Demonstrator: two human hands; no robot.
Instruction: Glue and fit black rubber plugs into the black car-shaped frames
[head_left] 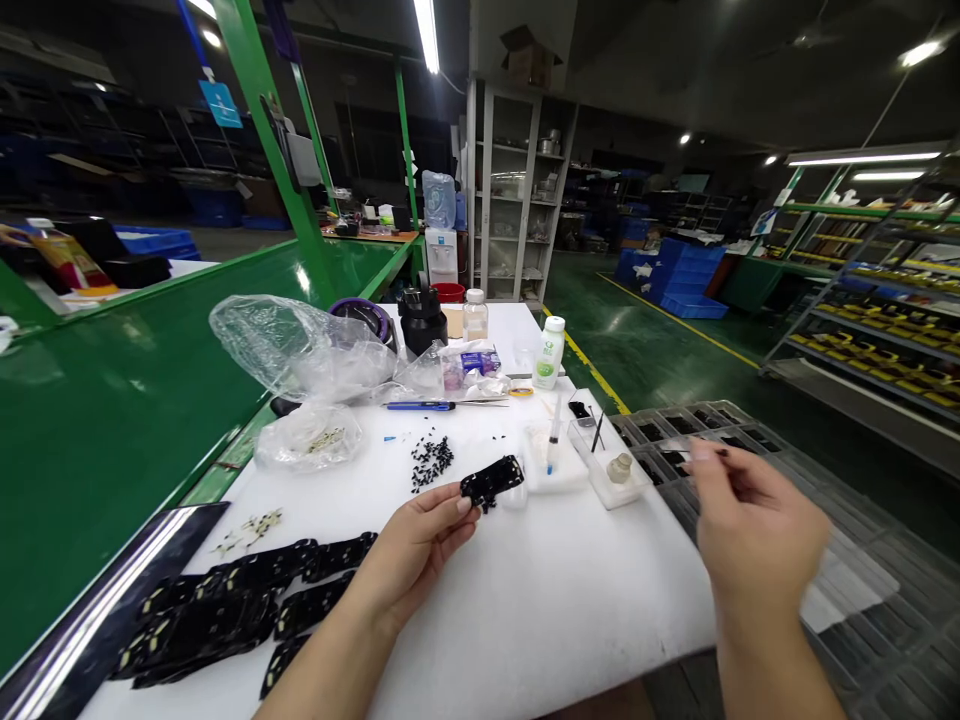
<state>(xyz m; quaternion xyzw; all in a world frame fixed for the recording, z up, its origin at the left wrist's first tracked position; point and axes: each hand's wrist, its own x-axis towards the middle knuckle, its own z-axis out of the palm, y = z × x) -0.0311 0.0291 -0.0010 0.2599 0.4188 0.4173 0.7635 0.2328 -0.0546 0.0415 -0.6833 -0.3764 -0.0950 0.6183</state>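
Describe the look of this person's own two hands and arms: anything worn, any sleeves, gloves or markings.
Both are bare. The left hand wears no glove, ring or watch, and its forearm shows no sleeve down to the picture's edge. The right hand is likewise ungloved, with a bare wrist and forearm; it is slightly blurred, so fine marks cannot be told. Fingernails look short and unpainted.

Both forearms are bare (no sleeves, gloves or jewellery).

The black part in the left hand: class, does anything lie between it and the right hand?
Nothing visible does. The black part is pinched in the left hand, raised above the white table; the right hand hovers to its right, with only bare tabletop showing between them.
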